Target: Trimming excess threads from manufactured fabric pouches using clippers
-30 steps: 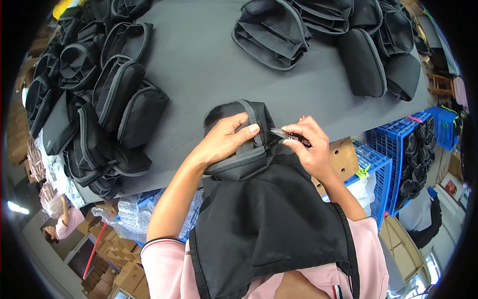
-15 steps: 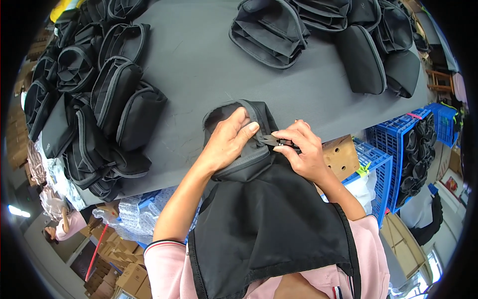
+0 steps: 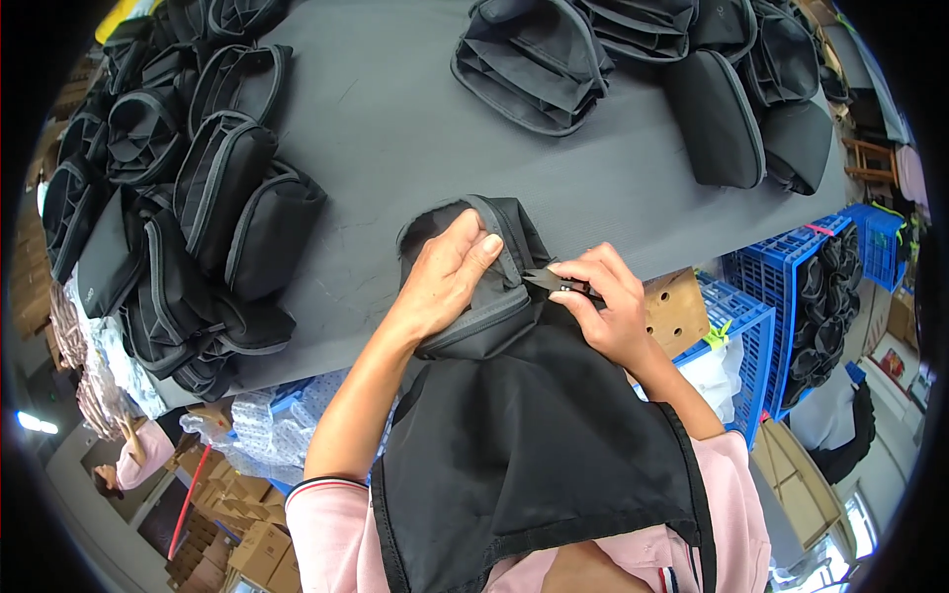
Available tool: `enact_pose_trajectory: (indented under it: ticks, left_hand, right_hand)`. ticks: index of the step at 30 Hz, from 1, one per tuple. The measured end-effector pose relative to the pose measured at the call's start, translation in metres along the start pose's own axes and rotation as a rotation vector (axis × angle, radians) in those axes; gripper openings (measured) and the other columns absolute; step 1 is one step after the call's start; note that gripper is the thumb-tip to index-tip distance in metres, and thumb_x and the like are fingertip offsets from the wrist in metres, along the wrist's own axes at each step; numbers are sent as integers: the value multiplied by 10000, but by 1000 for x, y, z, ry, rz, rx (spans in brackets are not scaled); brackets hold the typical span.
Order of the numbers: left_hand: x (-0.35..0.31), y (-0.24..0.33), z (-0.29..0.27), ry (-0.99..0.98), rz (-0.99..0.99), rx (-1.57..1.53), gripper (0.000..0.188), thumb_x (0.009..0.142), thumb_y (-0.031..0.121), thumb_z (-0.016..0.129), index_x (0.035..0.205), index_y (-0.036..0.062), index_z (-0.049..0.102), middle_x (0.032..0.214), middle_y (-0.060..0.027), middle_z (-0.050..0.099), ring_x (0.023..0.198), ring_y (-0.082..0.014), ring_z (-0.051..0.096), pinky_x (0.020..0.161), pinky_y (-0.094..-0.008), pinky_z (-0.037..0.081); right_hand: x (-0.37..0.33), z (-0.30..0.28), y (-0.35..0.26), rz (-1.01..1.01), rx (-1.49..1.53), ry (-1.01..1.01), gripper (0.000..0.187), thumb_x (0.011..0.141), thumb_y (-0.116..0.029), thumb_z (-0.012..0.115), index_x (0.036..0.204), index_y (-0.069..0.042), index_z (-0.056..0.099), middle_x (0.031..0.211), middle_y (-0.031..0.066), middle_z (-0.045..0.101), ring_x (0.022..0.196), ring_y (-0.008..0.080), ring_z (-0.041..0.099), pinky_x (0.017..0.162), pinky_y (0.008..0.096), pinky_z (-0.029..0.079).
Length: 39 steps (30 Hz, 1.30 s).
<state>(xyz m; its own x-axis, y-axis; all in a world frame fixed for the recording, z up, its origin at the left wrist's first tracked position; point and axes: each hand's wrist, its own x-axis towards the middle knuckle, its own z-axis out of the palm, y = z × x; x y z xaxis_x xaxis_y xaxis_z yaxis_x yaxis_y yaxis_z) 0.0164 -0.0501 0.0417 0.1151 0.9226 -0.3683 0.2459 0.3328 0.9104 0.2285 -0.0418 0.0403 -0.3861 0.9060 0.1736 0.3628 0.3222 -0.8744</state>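
Observation:
A black zippered pouch (image 3: pixel 484 331) rests at the near edge of the table, its top gaping. My left hand (image 3: pixel 447 282) grips its side, the fingers reaching into the opening and the thumb pressing on the outside. Small dark thread snips (image 3: pixel 547 281) are held in my right hand (image 3: pixel 605 294), between thumb and fingers. Their pointed blades meet the pouch's right side, near the zipper edging. Whether the tips are closed on a thread is too small to tell.
The grey table (image 3: pixel 366 128) carries a heap of black pouches (image 3: pixel 222 188) at left and more pouches (image 3: pixel 717 119) at far right. Blue crates (image 3: pixel 766 296) stand off its right edge, beside a holed wooden board (image 3: pixel 678 314). Cardboard boxes (image 3: pixel 262 553) and another person (image 3: pixel 138 455) are at lower left.
The snips have shifted very slightly, and their blades look a little wider apart. The pouch stays in my left hand, almost unmoved.

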Motion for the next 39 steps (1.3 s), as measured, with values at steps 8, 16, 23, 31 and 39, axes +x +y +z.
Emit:
enact_pose_trajectory:
  ticks: [8,16,23,31,39]
  left_hand:
    - [0,0,2,11,-4,-127,305,937,281,482,876,-13,427,726,-44,459,702,-112,401,651,-286,389]
    - [-2,-2,-6,51,43,-139,302,919,274,520,776,52,372,693,20,365,675,-73,340,577,-251,355]
    - [-22,48,-17,-89,161,-138,337,935,325,474,797,42,354,661,-43,398,637,-112,379,579,-304,380]
    - [-37,49,-54,169,35,82,257,898,260,504,836,17,448,697,-137,479,678,-232,468,662,-364,406]
    - [-51,157,-193,588,410,978,170,839,138,575,939,2,595,893,-133,579,904,-308,524,827,-366,399]
  right_hand:
    - [3,6,7,-7,24,-50,245,654,-67,719,890,-77,655,720,42,551,593,191,511,580,295,388]
    - [14,2,-11,-42,28,-31,204,657,-34,710,854,-52,660,712,58,553,600,213,510,596,319,405]
    - [16,-15,-52,-150,28,40,195,663,31,682,848,-15,639,727,90,534,632,223,512,699,352,432]
    - [23,-15,-57,-1,191,-50,218,656,57,648,862,-4,606,771,45,488,588,119,463,527,234,378]
    - [23,8,-22,141,94,-14,196,696,19,684,866,-21,594,718,-40,382,643,57,373,551,187,313]
